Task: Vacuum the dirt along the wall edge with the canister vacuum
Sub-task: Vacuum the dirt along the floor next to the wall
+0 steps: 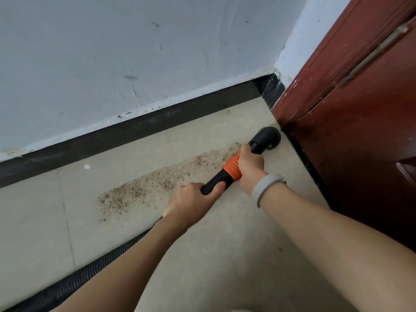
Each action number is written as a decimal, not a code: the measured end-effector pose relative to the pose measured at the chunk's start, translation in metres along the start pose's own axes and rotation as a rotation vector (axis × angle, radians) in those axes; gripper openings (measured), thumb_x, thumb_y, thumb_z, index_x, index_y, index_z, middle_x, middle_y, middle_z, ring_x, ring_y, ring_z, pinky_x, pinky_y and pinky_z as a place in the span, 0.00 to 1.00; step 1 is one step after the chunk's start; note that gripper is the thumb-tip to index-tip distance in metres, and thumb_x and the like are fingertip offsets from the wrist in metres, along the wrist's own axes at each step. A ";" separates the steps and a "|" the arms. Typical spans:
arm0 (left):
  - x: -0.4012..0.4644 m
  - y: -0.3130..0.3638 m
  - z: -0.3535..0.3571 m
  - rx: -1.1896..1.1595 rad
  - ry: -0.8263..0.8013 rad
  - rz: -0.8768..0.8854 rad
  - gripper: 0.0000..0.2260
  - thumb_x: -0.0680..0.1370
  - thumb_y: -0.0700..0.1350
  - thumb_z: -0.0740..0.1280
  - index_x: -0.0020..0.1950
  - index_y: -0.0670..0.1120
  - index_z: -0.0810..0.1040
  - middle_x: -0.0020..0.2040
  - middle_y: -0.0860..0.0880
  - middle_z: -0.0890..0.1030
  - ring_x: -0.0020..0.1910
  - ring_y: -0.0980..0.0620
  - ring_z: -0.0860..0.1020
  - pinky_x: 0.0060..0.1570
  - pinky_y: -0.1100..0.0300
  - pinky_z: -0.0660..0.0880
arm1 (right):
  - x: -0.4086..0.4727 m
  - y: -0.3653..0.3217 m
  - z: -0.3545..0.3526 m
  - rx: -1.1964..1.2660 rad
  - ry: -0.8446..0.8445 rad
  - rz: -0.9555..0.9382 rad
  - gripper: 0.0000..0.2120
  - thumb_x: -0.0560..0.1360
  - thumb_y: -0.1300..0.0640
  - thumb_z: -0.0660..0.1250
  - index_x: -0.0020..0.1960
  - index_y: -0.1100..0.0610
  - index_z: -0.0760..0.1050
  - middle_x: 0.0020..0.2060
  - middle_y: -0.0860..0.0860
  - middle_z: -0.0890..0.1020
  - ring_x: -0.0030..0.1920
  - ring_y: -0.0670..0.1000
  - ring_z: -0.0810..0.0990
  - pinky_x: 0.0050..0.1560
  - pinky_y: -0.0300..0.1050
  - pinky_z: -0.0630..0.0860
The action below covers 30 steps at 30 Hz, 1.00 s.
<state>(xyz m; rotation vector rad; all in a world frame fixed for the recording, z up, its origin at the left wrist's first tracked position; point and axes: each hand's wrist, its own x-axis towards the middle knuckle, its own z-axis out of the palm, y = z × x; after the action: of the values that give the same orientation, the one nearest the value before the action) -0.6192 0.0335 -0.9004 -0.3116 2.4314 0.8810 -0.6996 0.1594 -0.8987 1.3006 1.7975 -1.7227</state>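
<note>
Wall [112, 52] surface, pale and scuffed, is being shown as the largest thing, with one dark skirting strip [135, 129] running along its foot. One red-brown door [360, 131] is being cut off at the right edge. One tiled floor [202, 266] is being shown below, and on it one long patch of dirt [157, 181] is lying near the skirting, not touching it. One ribbed black hose [74, 282] is being cut off at the lower left corner and is being hidden behind the left forearm. One black vacuum wand [216, 181] with one orange collar [233, 167] is being held by two hands: the left hand [193, 203] is being wrapped around its lower end, the right hand [251, 165] around the collar. One black nozzle [267, 138] is being held at the floor beside the door; its mouth is hidden. One pale wristband [265, 188] is being worn on the right wrist.
</note>
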 end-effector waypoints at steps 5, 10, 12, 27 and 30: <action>-0.012 -0.024 -0.022 -0.006 0.222 -0.059 0.24 0.71 0.69 0.56 0.30 0.49 0.70 0.27 0.50 0.73 0.28 0.48 0.73 0.27 0.60 0.62 | -0.016 -0.001 0.049 0.113 -0.179 -0.048 0.13 0.78 0.53 0.60 0.41 0.62 0.71 0.33 0.55 0.78 0.22 0.49 0.78 0.30 0.44 0.78; -0.034 -0.072 -0.039 -0.016 0.348 -0.172 0.24 0.72 0.68 0.56 0.30 0.48 0.69 0.25 0.51 0.71 0.26 0.49 0.72 0.26 0.60 0.61 | -0.037 0.025 0.103 -0.013 -0.375 0.017 0.14 0.77 0.49 0.60 0.42 0.60 0.71 0.31 0.54 0.78 0.32 0.54 0.80 0.45 0.53 0.81; -0.046 -0.095 -0.043 -0.016 0.360 -0.213 0.23 0.72 0.67 0.56 0.31 0.48 0.70 0.26 0.50 0.72 0.28 0.48 0.73 0.27 0.59 0.63 | -0.049 0.041 0.119 -0.019 -0.434 0.046 0.14 0.77 0.50 0.60 0.41 0.60 0.70 0.29 0.53 0.77 0.32 0.55 0.79 0.46 0.54 0.81; -0.154 -0.211 -0.070 -0.092 0.556 -0.502 0.23 0.75 0.63 0.57 0.33 0.45 0.73 0.29 0.44 0.78 0.32 0.42 0.78 0.33 0.55 0.73 | -0.171 0.133 0.215 -0.338 -0.726 0.077 0.19 0.77 0.48 0.57 0.58 0.62 0.70 0.48 0.56 0.79 0.52 0.58 0.79 0.58 0.53 0.75; -0.173 -0.226 -0.070 -0.124 0.519 -0.527 0.23 0.76 0.63 0.57 0.35 0.45 0.75 0.30 0.43 0.79 0.32 0.42 0.79 0.37 0.51 0.76 | -0.186 0.150 0.219 -0.355 -0.728 0.114 0.17 0.77 0.48 0.56 0.55 0.61 0.71 0.40 0.54 0.79 0.49 0.57 0.81 0.59 0.54 0.76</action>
<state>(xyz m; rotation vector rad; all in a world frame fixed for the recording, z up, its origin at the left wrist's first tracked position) -0.4176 -0.1780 -0.8785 -1.2967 2.5350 0.7722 -0.5602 -0.1328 -0.8951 0.5136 1.4571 -1.4551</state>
